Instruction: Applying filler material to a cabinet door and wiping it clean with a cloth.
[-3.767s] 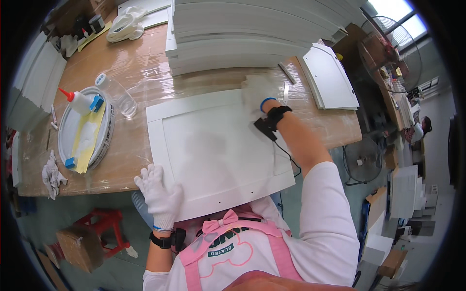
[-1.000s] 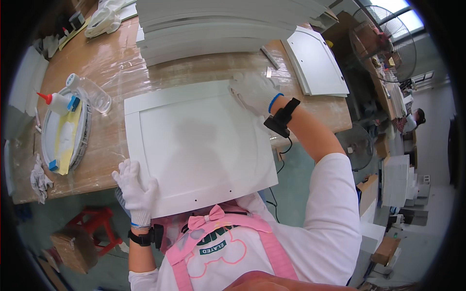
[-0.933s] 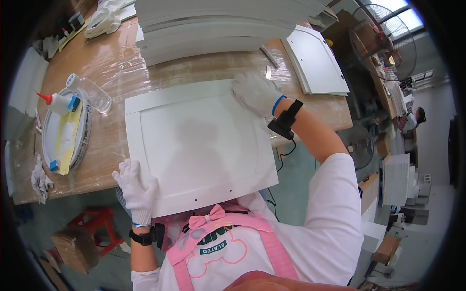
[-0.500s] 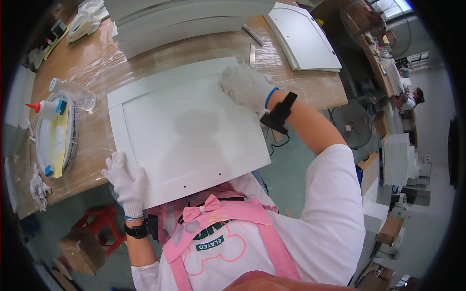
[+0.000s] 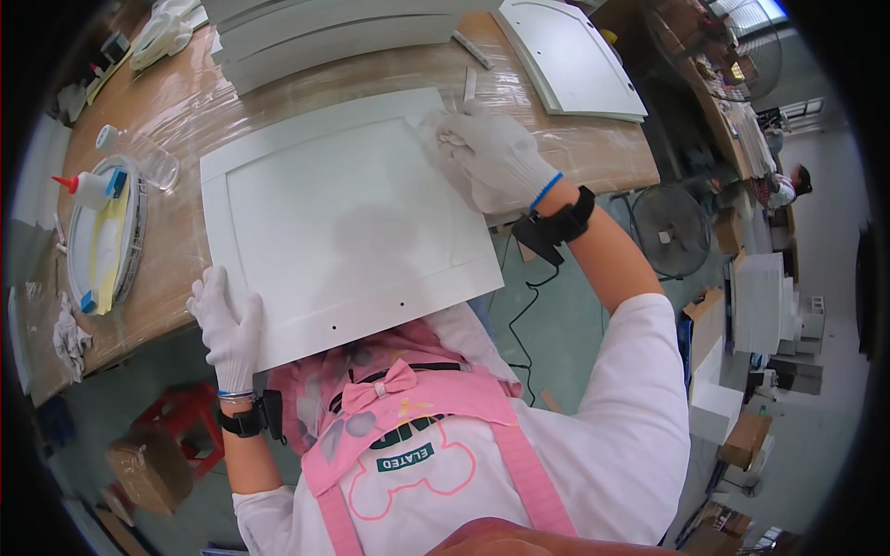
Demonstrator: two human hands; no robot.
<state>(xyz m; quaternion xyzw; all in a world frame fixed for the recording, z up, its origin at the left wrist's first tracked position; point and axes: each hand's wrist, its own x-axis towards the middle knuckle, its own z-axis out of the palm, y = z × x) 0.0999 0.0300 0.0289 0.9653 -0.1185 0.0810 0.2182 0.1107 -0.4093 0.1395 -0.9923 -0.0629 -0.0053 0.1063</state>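
A white framed panel (image 5: 334, 213) with a recessed middle lies tilted across the table's near edge, with two small dark holes along its near side. My left hand (image 5: 225, 324), in a white knit glove, grips the panel's near left edge, thumb on top and fingers along the side. At the panel's far right edge, my gloved right hand (image 5: 496, 153) is closed on a crumpled white cloth (image 5: 447, 162) pressed against the frame. The cloth is partly blurred and partly hidden by the fingers.
A tall stack of white panels (image 5: 324, 42) stands at the back, more panels (image 5: 579, 60) lie at back right. On the left are a round tray (image 5: 139, 227), a red-tipped glue bottle (image 5: 88, 190), a clear bottle (image 5: 153, 167) and a crumpled rag (image 5: 69, 338). A fan (image 5: 669, 232) stands at right.
My right hand has shifted right and turned, showing more of the cloth. The panel and my left hand sit slightly higher and further left in view, as does the table.
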